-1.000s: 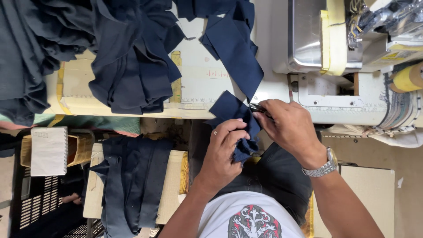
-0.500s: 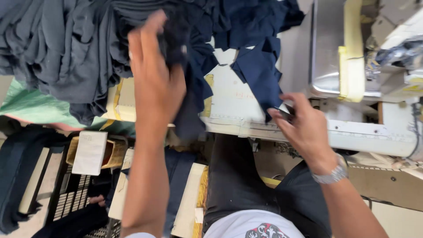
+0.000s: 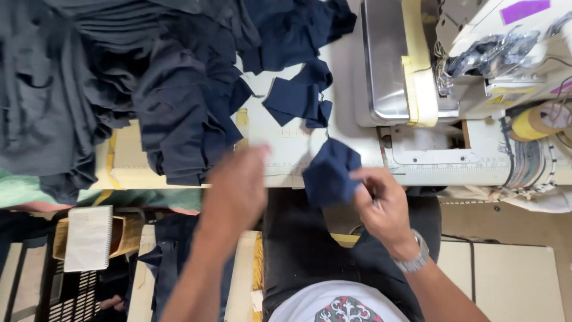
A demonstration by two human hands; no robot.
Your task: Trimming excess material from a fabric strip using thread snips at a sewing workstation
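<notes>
A pale worktop [image 3: 286, 158] carries a big heap of dark grey and navy garments [image 3: 119, 89] on its left side and a white sewing machine [image 3: 476, 71] on its right. Loose navy fabric pieces [image 3: 300, 98] lie between them. At the worktop's near edge, the right hand [image 3: 381, 206] pinches a small navy fabric piece [image 3: 330, 173] in closed fingers. The left hand [image 3: 235, 191] hovers beside it, blurred; whether its fingers are open I cannot tell.

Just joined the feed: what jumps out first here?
The big heap of dark navy fabric pieces covers the table's left half. At the front edge, the right hand pinches a small navy fabric piece, the blurred left hand beside it. The white sewing machine sits top right.
</notes>
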